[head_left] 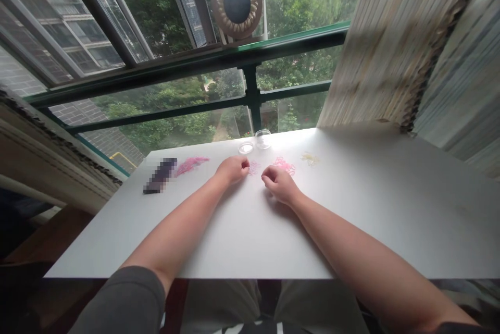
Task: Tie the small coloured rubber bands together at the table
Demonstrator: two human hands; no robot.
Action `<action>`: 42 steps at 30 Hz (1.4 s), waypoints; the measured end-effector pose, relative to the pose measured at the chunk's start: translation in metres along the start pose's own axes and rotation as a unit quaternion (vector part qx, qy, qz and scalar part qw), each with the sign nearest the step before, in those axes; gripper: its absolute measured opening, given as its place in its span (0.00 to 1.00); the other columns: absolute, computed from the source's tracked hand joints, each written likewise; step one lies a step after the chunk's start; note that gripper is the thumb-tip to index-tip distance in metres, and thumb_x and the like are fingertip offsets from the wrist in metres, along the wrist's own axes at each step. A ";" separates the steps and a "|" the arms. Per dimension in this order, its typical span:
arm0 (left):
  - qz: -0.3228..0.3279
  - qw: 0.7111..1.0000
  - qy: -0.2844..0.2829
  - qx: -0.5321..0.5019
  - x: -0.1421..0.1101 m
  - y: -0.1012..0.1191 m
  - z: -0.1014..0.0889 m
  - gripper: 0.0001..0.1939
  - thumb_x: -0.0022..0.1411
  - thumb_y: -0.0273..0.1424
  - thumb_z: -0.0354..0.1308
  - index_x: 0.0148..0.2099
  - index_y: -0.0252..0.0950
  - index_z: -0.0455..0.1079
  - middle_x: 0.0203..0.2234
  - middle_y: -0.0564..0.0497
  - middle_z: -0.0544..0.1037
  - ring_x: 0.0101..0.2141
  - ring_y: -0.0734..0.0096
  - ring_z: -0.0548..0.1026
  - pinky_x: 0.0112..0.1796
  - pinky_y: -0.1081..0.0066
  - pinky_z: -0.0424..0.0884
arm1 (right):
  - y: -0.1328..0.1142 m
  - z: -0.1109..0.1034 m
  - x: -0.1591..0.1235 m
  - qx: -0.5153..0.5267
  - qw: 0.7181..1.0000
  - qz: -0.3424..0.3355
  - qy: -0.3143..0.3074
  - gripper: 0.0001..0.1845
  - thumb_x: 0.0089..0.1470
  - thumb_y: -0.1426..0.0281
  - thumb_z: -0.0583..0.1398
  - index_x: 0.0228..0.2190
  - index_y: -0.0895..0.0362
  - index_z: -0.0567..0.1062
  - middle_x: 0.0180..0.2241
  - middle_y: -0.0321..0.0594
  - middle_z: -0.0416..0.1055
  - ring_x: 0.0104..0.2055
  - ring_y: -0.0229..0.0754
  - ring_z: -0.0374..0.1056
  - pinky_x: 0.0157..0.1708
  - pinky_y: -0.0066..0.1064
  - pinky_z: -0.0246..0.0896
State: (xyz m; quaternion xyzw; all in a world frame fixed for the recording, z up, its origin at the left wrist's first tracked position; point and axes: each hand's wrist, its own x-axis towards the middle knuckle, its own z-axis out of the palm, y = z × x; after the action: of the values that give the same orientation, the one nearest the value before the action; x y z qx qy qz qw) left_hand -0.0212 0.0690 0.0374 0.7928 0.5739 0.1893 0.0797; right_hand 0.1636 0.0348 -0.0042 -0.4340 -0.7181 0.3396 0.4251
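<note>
While two hands, left (233, 169) and right (279, 184), curl fingers closed, four small piles (192, 165) lie spread.

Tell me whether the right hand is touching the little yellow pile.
Apart. The head view shows a bare strip of white table between the right hand and the yellow pile.

open tabletop (242, 240) between forearms (187, 214), seemingly clear dishes (263, 139) beyond, fan (236, 3) past far edge
</note>
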 end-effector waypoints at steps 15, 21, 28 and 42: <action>0.035 0.996 -0.046 0.066 0.007 -0.007 -0.007 0.10 0.50 0.29 0.55 0.34 0.39 0.77 0.31 0.50 0.78 0.31 0.65 0.73 0.34 0.72 0.66 | -0.004 -0.002 -0.001 0.002 1.000 -0.004 -0.005 0.05 0.45 0.71 0.54 0.24 0.57 0.69 0.22 0.35 0.67 0.23 0.36 0.61 0.26 0.28 0.56; 0.028 0.997 -0.043 0.054 0.001 -0.022 -0.015 0.16 0.52 0.26 0.53 0.42 0.40 0.75 0.36 0.51 0.78 0.35 0.68 0.74 0.39 0.72 0.68 | -0.002 -0.002 -0.001 -0.009 1.000 0.003 0.001 0.05 0.46 0.70 0.54 0.24 0.57 0.69 0.22 0.34 0.68 0.23 0.35 0.61 0.25 0.27 0.55; 0.006 0.999 -0.017 0.037 -0.011 -0.041 -0.025 0.17 0.54 0.26 0.51 0.45 0.38 0.73 0.39 0.49 0.76 0.36 0.68 0.74 0.41 0.70 0.69 | -0.003 -0.002 -0.002 -0.013 1.000 0.007 -0.015 0.05 0.46 0.70 0.54 0.24 0.57 0.69 0.22 0.34 0.68 0.23 0.35 0.62 0.25 0.27 0.57; 0.040 0.995 -0.016 -0.090 0.004 -0.018 -0.033 0.17 0.54 0.24 0.49 0.43 0.37 0.74 0.39 0.51 0.78 0.39 0.70 0.75 0.45 0.72 0.69 | -0.001 0.000 -0.002 -0.006 1.000 0.002 -0.027 0.05 0.47 0.70 0.54 0.24 0.57 0.68 0.22 0.34 0.67 0.22 0.35 0.61 0.24 0.26 0.55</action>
State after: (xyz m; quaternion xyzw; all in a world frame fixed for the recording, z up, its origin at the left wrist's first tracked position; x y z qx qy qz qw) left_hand -0.0487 0.0755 0.0622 0.8076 0.5212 0.2305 0.1517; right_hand 0.1641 0.0324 -0.0037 -0.4287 -0.7306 0.3472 0.4024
